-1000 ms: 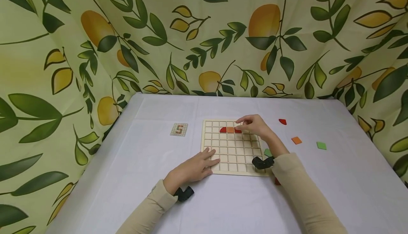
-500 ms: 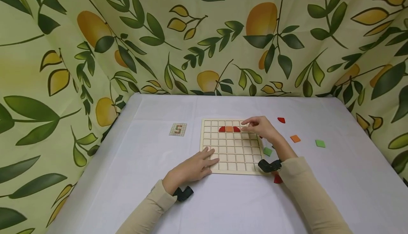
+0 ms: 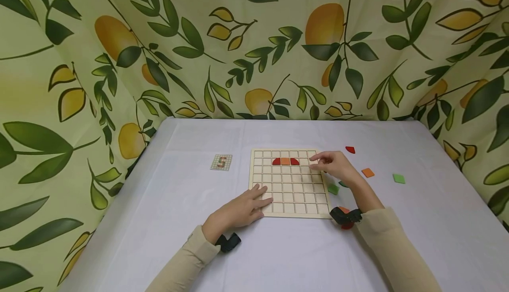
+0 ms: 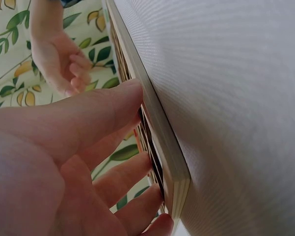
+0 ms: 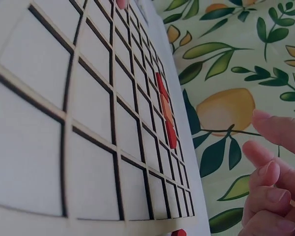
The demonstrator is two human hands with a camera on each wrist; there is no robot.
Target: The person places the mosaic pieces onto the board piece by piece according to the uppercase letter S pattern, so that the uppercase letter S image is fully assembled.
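Observation:
A wooden grid board [image 3: 286, 187] lies on the white-covered table. In its second row sit a red quarter-round tile [image 3: 276, 162], an orange square tile [image 3: 285, 161] and another red quarter-round tile [image 3: 294, 161], side by side. My left hand [image 3: 242, 206] rests on the board's near left corner with fingers spread; the left wrist view shows the thumb [image 4: 108, 105] along the board's edge. Over the board's right edge hovers my right hand [image 3: 336, 166]. Its thumb and index finger are apart with nothing between them, as the right wrist view also shows.
Left of the board lies a small gridded card [image 3: 221, 162] with an S pattern. Loose tiles lie to the right: a red one [image 3: 350, 149], an orange one [image 3: 367, 172], green ones [image 3: 399, 178] and others by the right wrist. A leaf-patterned curtain [image 3: 258, 62] hangs behind.
My right hand has drawn back to the right, away from the right red tile, which now shows fully in the grid. My left hand has stayed on the board.

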